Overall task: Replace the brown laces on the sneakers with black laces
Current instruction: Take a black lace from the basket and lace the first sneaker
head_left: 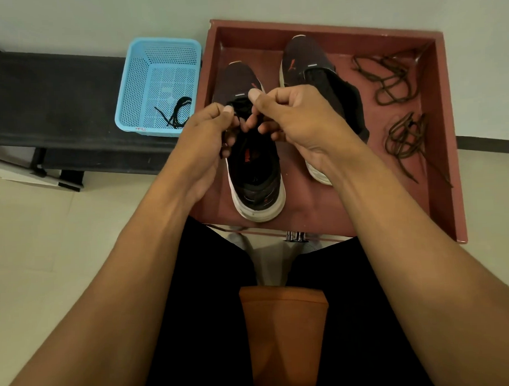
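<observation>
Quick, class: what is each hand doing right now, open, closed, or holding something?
Left hand: closed, pinching the black lace over the near sneaker.
Right hand: closed, pinching the same black lace.

Bare forearms (pixel 150 225), left hand (pixel 206 128), right hand (pixel 296 116) w/ short nails; black legwear (pixel 211 310) on both thighs

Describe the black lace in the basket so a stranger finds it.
Find the red-brown tray; left of it, on the dark bench, stands a light blue perforated basket. The black lace lies coiled in the basket's near right corner. Unlike the brown laces heaped in the tray, it is black and alone in its basket.
</observation>
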The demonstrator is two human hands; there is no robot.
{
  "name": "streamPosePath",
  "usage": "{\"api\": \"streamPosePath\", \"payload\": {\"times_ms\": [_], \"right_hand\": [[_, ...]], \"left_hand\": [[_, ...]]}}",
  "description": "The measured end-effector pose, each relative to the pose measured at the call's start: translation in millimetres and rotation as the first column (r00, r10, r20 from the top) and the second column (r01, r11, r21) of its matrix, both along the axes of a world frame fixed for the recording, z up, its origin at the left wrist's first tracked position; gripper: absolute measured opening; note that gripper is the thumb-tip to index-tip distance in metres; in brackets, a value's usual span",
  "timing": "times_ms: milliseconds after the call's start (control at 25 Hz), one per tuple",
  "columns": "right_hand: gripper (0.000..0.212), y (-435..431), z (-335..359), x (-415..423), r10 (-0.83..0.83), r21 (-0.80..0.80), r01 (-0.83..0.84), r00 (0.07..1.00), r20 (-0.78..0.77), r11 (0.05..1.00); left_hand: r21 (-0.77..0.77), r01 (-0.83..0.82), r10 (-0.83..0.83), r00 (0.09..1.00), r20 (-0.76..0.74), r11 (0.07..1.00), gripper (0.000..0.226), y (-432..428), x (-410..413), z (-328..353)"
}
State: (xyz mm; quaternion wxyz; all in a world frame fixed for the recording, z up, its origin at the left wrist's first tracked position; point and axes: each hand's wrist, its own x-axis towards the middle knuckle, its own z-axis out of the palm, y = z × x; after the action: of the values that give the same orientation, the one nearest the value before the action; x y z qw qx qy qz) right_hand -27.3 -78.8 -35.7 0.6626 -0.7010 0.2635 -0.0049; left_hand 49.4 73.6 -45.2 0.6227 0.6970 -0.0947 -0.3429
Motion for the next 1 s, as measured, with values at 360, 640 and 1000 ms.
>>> {"api": "streamPosePath", "payload": {"times_ms": [360,640,1000], "right_hand": [[0.017,-3,-7,2,0.035,-0.041,-0.035,0.999,-0.004,0.999],[0.021,5,-7,7,-0.002,-0.142,-0.001,1.0,-0.017,0.99],[0.012,0,-12,6,-0.127,-0.142,0.131,0.991,0.038,0.981]], "left_hand": [[0.008,0.051,-0.052,0.986,0.159,0.999,0.025,-7,-7,-4],[0.023,0.08,-0.083,0.969,0.231,0.997,0.021,-1,-2,-12],[-0.012,0.08,-0.073,0.958,0.277,0.997,0.015,2,1,-12]]}}
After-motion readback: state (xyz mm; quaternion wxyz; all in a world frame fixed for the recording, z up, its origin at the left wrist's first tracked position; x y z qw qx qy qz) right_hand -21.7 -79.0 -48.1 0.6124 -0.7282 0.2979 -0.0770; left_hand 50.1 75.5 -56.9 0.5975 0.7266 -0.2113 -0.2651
